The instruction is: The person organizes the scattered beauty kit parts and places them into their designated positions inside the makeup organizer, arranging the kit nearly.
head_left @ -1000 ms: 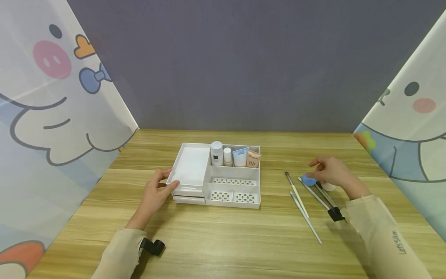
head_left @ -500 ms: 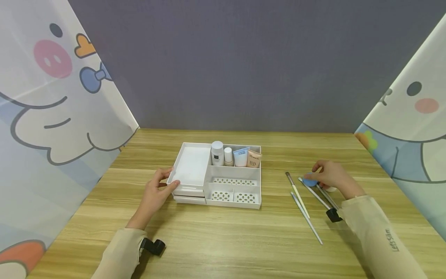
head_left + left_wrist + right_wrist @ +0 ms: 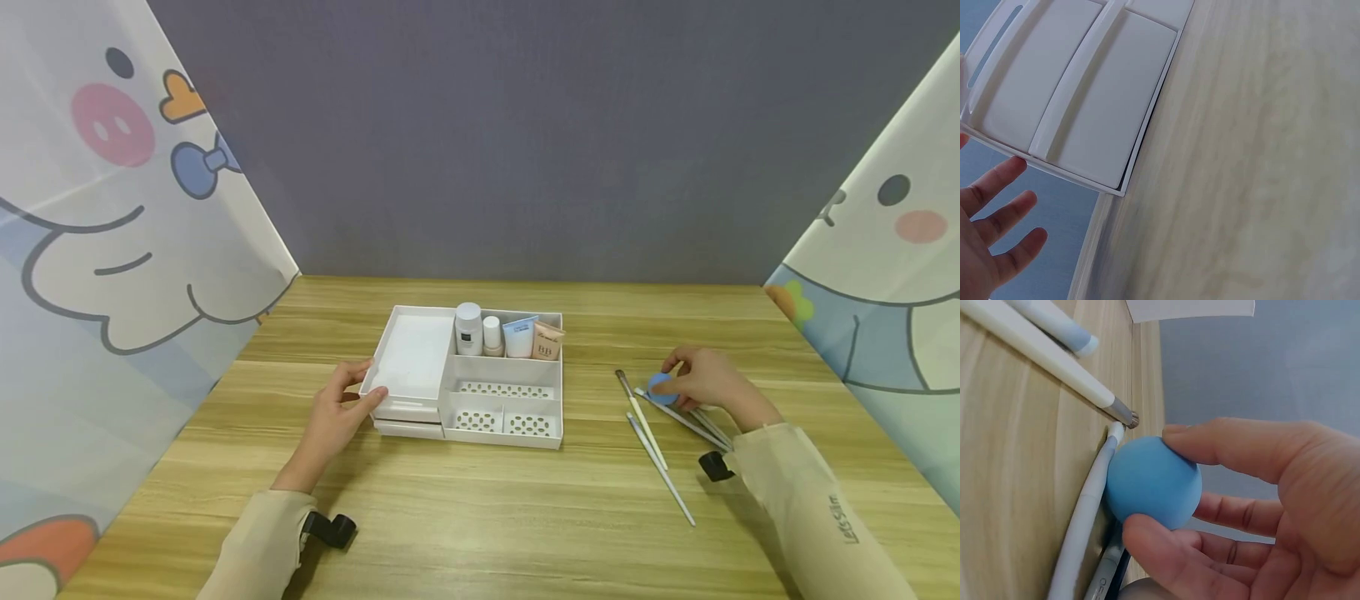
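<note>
- at the left, the left grip [image 3: 333,417] holds the near left corner of the white box [image 3: 408,350], thumb on the front and fingertips at the side, the remaining fingers loosely spread; this looks like steadying.
- the box sits on the counter [image 3: 480,517]. its back row carries, left to right, a bottle [image 3: 468,332], a small bottle [image 3: 492,337], a blue tube [image 3: 519,340] and a tan tube [image 3: 547,343]; the compartments in front show bare, perforated floors.
- right of the box, well apart from it, a cream brush [image 3: 642,421] and a pale stick [image 3: 662,468] lie close together on the counter.
- farther right, the right grip [image 3: 708,385] is narrow, pinching the blue ball [image 3: 663,389] between thumb and finger, just above or against a white stick [image 3: 1084,506].
- the step in hand seems to be picking up the ball. the next move would call for a firm but light pinch and a straight lift, so the sticks beneath do not roll, while the left grip leaves the box where it is.
- hard to tell: how far the left fingertips reach round the box; whether the ball touches the white stick; the lettering on a grey stick [image 3: 1104,576], partly covered; and a pale round thing [image 3: 1144,591] cut off at the right wrist view's lower edge.
</note>
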Tool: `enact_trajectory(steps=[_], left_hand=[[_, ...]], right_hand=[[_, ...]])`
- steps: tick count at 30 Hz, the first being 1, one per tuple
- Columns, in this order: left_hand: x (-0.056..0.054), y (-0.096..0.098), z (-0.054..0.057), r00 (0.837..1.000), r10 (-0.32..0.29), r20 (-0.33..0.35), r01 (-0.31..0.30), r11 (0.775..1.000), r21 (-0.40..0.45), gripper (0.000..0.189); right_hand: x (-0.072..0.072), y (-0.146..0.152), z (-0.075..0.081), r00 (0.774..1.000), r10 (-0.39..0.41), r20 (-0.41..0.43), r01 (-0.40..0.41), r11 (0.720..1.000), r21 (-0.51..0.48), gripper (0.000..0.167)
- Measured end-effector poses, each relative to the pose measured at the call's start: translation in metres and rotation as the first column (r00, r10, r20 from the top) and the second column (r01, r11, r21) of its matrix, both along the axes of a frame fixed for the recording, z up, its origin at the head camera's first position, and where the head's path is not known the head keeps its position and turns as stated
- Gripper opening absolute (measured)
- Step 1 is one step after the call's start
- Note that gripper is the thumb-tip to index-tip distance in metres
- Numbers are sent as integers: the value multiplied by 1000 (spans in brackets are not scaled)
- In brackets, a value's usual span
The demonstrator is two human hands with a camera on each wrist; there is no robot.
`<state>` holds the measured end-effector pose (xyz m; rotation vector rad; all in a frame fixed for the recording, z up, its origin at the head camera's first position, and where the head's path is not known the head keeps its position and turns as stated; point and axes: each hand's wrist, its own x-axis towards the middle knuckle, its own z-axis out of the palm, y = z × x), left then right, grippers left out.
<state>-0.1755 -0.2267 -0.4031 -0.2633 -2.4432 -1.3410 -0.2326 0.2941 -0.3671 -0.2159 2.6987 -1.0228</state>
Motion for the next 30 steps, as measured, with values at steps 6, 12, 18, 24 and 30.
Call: enact_trajectory(steps=[6,12,18,24,30], left_hand=[[0,0,0,1000,-1,-7,1,1000,4,38],[-1,-1,-1,999,-3,-33,3,1000,4,39],[0,0,-1,999,-6,-39,6,1000,5,38],[0,0,0,999,-4,-36,4,1000,0,37],[2,1,2,1000,-4,-10,4,1000,1,37]], right_hand=[[1,0,0,1000,18,-4,-18,1000,-25,46],[2,-1,-1,1000,13,4,-13,994,-106,46],[4,-5,-3,1000,-2,-7,0,979,-204,46],[5,-8,-8,998,21,-57,-37,959,-283,44],[8,-12,-13,992,46,-115,-79,952,-296,42]])
